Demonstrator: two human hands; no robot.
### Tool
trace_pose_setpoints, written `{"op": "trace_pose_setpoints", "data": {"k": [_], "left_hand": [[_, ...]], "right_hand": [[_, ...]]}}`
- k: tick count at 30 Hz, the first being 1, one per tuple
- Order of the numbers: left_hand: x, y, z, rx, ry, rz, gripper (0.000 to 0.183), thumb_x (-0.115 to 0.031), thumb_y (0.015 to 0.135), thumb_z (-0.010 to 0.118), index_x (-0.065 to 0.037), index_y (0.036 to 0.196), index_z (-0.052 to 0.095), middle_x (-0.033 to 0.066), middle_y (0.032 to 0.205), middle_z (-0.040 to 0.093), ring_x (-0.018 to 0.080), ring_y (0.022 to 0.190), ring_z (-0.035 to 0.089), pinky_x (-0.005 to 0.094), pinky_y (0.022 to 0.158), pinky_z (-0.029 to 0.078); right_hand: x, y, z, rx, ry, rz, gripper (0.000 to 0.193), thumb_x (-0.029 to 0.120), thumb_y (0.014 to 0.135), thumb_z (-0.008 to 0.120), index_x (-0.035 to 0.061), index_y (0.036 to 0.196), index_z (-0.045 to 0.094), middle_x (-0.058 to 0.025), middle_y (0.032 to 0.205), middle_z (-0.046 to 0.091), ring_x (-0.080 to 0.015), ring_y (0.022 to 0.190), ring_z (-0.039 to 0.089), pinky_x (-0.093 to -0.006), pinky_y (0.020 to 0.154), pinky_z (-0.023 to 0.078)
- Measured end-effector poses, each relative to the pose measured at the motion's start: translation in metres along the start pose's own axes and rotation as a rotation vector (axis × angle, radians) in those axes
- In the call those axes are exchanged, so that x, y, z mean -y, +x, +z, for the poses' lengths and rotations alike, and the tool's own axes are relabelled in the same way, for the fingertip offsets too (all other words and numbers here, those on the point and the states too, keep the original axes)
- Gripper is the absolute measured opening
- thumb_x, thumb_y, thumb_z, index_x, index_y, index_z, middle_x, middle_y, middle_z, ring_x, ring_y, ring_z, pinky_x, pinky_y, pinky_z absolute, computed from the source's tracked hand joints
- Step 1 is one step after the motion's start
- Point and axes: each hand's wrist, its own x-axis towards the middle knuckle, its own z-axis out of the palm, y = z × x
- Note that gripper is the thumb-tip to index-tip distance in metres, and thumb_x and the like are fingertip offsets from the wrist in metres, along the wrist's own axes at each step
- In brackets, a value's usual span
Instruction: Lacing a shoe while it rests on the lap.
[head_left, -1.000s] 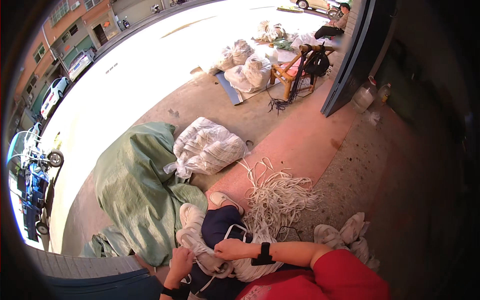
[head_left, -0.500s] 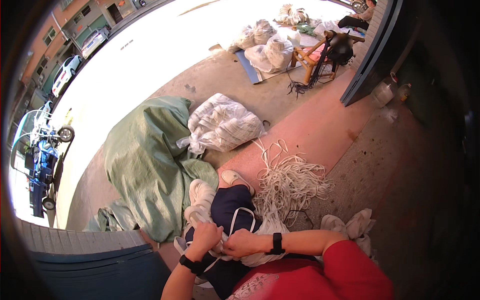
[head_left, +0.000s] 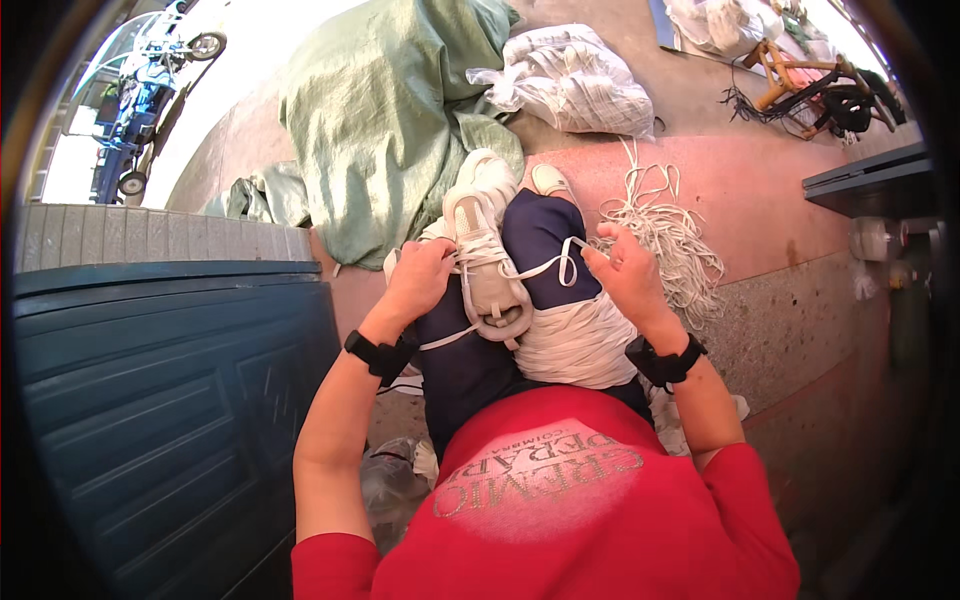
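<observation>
Head view: beige shoe (head_left: 492, 285) rests on the lap (head_left: 540, 235), against the left thigh's inner edge, heel toward the red shirt (head_left: 560, 470).
Left hand (head_left: 445, 262): closed, apparently pinching lace at the shoe's left side.
Right hand (head_left: 592, 252): thumb and fingers seem pinched on a white lace (head_left: 535, 268).
Lace risk: the slack loop could knot if pulled unevenly.
Lap risk: a hard sideways tug could roll the unsupported shoe off the thigh.
Bundle risk: loose ends might snag the lace bundle (head_left: 580, 345) on the right thigh.
</observation>
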Motion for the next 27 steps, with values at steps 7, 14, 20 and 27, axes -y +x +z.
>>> {"op": "trace_pose_setpoints", "data": {"k": [7, 14, 20, 27], "left_hand": [[0.005, -0.01, 0.011, -0.143, -0.027, 0.067, 0.013, -0.009, 0.078, 0.056, -0.005, 0.089, 0.061, 0.0086, 0.082, 0.06, 0.0283, 0.08, 0.047, 0.0359, 0.074, 0.039], [0.015, -0.011, 0.019, -0.06, -0.122, -0.03, 0.011, -0.011, 0.078, 0.058, -0.001, 0.082, 0.062, 0.0131, 0.075, 0.061, 0.0272, 0.066, 0.054, 0.0339, 0.062, 0.042], [0.01, -0.011, 0.015, -0.103, -0.391, -0.128, 0.012, -0.01, 0.081, 0.056, 0.002, 0.083, 0.06, 0.0077, 0.07, 0.06, 0.0148, 0.063, 0.055, 0.0267, 0.059, 0.042], [0.003, -0.003, -0.016, 0.067, -1.002, -0.456, 0.022, -0.008, 0.083, 0.048, -0.001, 0.104, 0.052, -0.0007, 0.072, 0.053, 0.0051, 0.063, 0.048, 0.0175, 0.056, 0.036]], "right_hand": [[0.028, 0.005, 0.076, 0.186, 0.052, -0.515, 0.012, 0.018, 0.078, 0.056, 0.0079, 0.08, 0.062, -0.0121, 0.07, 0.061, -0.03, 0.065, 0.059, -0.0373, 0.057, 0.047], [0.044, 0.016, 0.123, 0.128, -0.376, -0.617, 0.009, 0.013, 0.068, 0.058, 0.0053, 0.071, 0.055, -0.0115, 0.064, 0.06, -0.0236, 0.058, 0.062, -0.0319, 0.049, 0.048], [0.062, 0.011, 0.107, 0.301, -0.547, -0.731, 0.012, 0.014, 0.071, 0.057, 0.0029, 0.075, 0.054, -0.0113, 0.063, 0.058, -0.0229, 0.06, 0.062, -0.0302, 0.052, 0.049], [0.036, 0.016, -0.125, 0.629, 1.732, 0.026, 0.032, 0.02, 0.096, 0.027, -0.003, 0.099, 0.049, 0.0029, 0.048, 0.034, -0.0053, 0.03, 0.029, -0.0195, 0.025, 0.026]]}}
